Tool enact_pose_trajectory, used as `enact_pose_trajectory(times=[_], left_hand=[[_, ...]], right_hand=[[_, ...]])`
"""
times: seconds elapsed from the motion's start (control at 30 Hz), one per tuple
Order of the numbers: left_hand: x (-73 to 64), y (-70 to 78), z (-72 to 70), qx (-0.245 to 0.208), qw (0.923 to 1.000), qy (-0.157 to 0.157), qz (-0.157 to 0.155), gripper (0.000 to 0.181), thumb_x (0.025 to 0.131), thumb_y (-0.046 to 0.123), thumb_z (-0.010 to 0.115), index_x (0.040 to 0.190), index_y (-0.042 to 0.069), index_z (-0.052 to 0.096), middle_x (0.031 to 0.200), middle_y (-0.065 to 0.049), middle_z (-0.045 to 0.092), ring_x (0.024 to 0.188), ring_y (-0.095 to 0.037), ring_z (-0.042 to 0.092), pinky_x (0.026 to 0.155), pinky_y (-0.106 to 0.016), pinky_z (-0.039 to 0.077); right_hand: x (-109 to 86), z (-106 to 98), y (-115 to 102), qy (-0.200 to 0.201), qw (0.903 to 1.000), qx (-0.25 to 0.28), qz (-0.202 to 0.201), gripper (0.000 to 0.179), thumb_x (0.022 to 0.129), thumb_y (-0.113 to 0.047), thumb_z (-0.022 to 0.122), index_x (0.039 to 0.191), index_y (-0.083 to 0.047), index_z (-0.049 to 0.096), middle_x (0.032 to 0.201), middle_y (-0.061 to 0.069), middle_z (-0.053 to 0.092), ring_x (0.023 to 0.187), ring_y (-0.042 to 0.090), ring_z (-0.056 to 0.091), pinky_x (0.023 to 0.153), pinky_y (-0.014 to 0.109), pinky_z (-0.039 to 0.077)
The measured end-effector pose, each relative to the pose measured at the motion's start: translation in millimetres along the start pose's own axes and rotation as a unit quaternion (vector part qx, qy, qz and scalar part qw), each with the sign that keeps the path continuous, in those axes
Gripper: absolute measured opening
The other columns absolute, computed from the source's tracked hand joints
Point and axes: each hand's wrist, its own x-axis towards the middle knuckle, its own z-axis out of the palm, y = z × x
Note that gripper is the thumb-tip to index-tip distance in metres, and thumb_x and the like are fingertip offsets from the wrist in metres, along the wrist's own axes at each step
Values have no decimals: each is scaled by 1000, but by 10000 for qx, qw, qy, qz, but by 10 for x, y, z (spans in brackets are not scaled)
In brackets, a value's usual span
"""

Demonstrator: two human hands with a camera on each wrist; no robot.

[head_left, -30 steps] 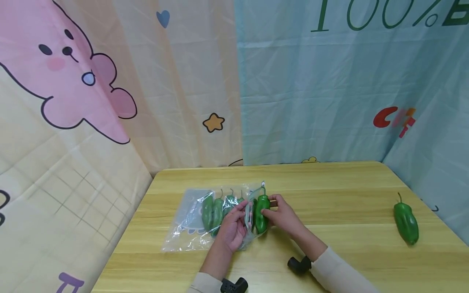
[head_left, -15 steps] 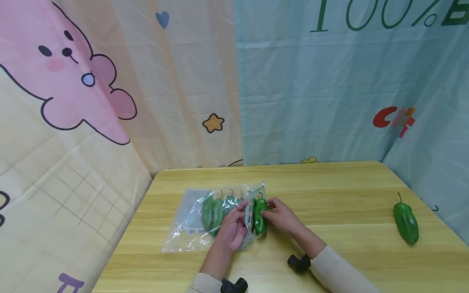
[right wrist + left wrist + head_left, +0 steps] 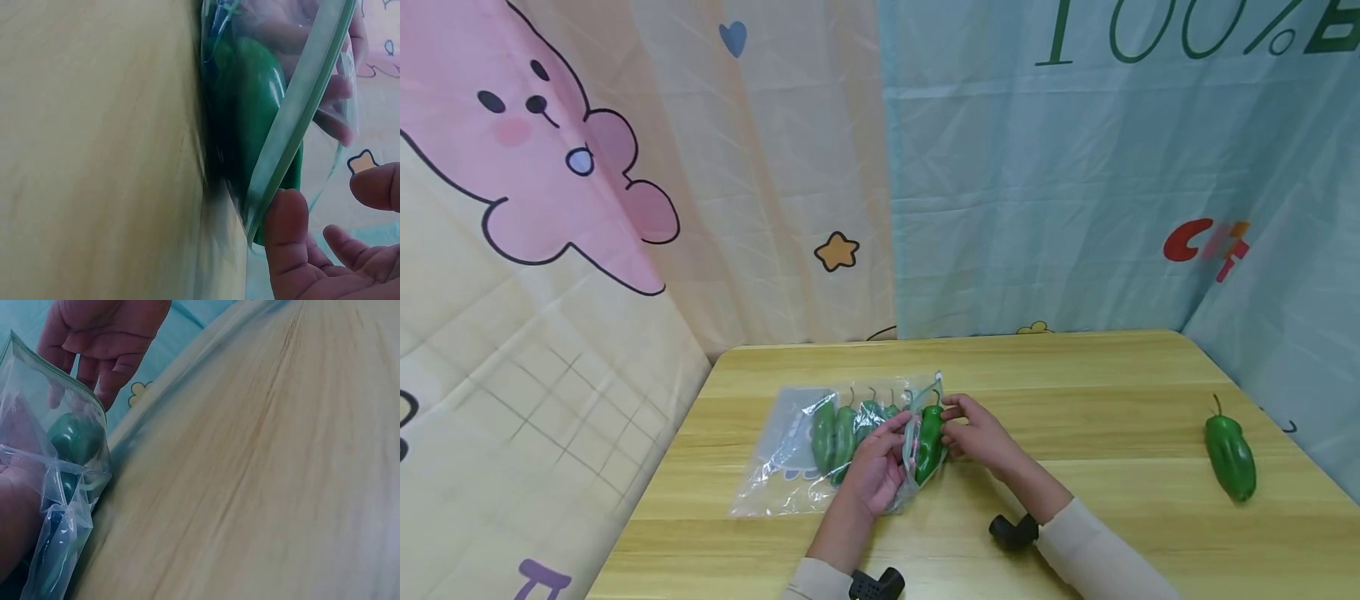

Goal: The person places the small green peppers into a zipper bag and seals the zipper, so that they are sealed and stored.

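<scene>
A clear zip bag (image 3: 760, 497) lies on the table with several green chili peppers (image 3: 846, 442) inside. My left hand (image 3: 874, 473) holds the bag's mouth, its fingers at the green-edged rim. At that mouth sits another green pepper (image 3: 930, 448), mostly within the bag in the right wrist view. My right hand (image 3: 983, 435) is beside this pepper with fingers spread; one fingertip (image 3: 287, 212) touches the rim by the pepper's end, the thumb standing apart. In the left wrist view the right hand (image 3: 106, 331) shows loosely extended fingers over the bag opening.
One more green pepper (image 3: 1231, 458) lies alone at the right side of the wooden table (image 3: 1105, 417). Printed fabric curtains (image 3: 805, 167) enclose the table behind and at the sides. Both wrists wear black cameras (image 3: 1013, 532).
The pepper at the bag's mouth has moved left and slightly down into the bag. My right hand has loosened its grip on it. The left hand stays nearly still.
</scene>
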Motion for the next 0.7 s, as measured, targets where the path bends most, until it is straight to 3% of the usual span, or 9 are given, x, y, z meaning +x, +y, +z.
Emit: enact_pose_trajectory(times=[0.37,0.7], left_hand=[[-17,26,12,79,9999,-89,-45,39,95,0,45,132,5,57,118,-1,63,80,-8,62,60,-16,51],[-29,55,31,294,9994,-185,-45,42,96,2,45,137,3,53,120,-2,60,81,-7,61,61,-17,50]], right_hand=[[39,-12,-11,-151,9997,-179,0,48,95,-9,56,141,-3,45,127,19,55,88,25,62,71,42,58],[87,14,-29,-613,9980,150,52,50,95,-7,53,144,-4,41,132,22,54,91,26,66,75,41,57]])
